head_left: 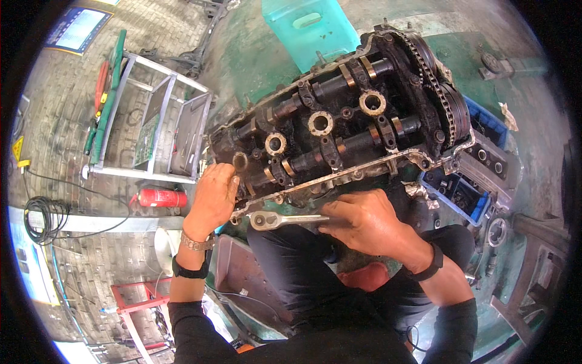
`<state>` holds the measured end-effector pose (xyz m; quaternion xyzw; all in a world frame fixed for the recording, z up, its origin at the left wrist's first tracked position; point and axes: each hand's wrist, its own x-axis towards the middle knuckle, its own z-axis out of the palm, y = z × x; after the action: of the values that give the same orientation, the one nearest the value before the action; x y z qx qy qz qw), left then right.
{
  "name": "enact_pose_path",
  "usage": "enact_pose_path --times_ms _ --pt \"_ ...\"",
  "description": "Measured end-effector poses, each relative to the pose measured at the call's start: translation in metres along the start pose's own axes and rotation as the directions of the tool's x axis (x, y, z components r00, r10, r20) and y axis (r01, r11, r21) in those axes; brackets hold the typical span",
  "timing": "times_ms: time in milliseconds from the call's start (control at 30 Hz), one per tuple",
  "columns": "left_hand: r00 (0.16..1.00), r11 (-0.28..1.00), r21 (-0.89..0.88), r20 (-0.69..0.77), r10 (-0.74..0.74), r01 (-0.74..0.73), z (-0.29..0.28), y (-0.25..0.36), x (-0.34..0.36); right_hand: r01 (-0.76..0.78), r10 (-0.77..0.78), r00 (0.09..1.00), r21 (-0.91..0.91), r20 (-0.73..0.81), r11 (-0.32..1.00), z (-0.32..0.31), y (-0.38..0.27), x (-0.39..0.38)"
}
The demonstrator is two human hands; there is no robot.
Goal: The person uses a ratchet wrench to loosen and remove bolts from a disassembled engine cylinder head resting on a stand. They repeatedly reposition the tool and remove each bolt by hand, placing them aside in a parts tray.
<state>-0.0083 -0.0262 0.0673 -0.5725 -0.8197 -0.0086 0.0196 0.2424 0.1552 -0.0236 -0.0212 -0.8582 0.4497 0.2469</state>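
A greasy black engine cylinder head (pixel 339 130) with two camshafts and round pale-rimmed holes lies slantwise before me. A timing chain (pixel 445 100) runs over its right end. My right hand (pixel 370 221), closed round the handle, holds a silver ratchet wrench (pixel 268 221) level just off the head's near edge. The wrench's round end points left, toward my other hand. At the head's left end is my left hand (pixel 215 193), fingers curled together against the metal. What those fingers pinch, if anything, is hidden.
A turquoise plastic stool (pixel 312 24) stands beyond the engine. To the right sits a blue parts bin (pixel 451 197) beside a grey metal cover (pixel 488 161). Leftward are a metal tool cart (pixel 112 173), a fire extinguisher (pixel 162 198) and a coiled black cable (pixel 45 219). A grey tub (pixel 227 261) is below.
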Motion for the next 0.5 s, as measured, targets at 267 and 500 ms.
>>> enact_pose_path --times_ms 267,500 --pt "0.998 0.999 -0.038 -0.063 0.024 -0.026 0.002 0.0002 0.0009 -0.007 0.007 1.0 0.004 0.014 1.0 0.0024 0.0016 -0.0003" --pt "0.999 0.994 -0.1 0.001 -0.046 0.046 -0.0011 0.0016 0.0011 -0.037 0.037 0.998 -0.013 0.052 0.999 0.0011 0.0009 -0.001"
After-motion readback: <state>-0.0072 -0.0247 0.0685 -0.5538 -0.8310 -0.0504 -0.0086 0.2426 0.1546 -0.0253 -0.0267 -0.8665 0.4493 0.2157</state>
